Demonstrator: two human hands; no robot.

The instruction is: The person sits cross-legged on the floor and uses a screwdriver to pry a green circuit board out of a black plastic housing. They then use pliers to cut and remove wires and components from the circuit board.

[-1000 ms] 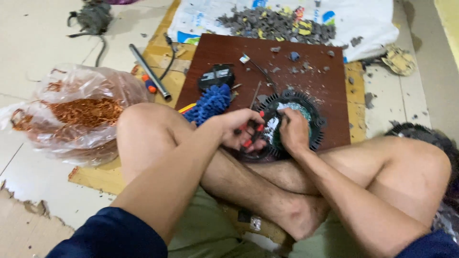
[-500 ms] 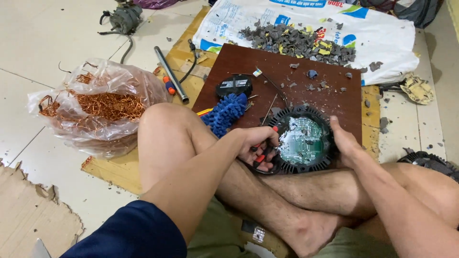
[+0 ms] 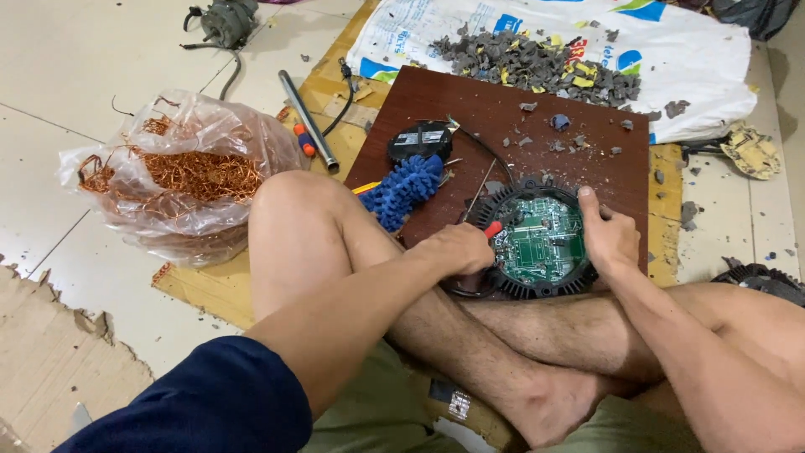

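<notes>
A round black finned housing [image 3: 553, 289] with a green circuit board [image 3: 537, 243] inside lies on a dark brown board [image 3: 503, 117] in front of my crossed legs. My left hand [image 3: 457, 250] is closed around a red-handled tool [image 3: 492, 229] at the housing's left rim; the tool's tip is hidden. My right hand [image 3: 608, 235] grips the housing's right rim, thumb on its upper edge.
A blue fluffy duster [image 3: 402, 191] and a small black part [image 3: 419, 138] lie left on the board. A plastic bag of copper wire [image 3: 180, 180] sits at the left, a metal tube [image 3: 306, 117] beside it. Grey debris [image 3: 537, 63] covers a white sack behind.
The view has shifted so the housing sits more central. My right hand came off the housing's centre to its right rim, uncovering the green board. My left hand stays on the tool.
</notes>
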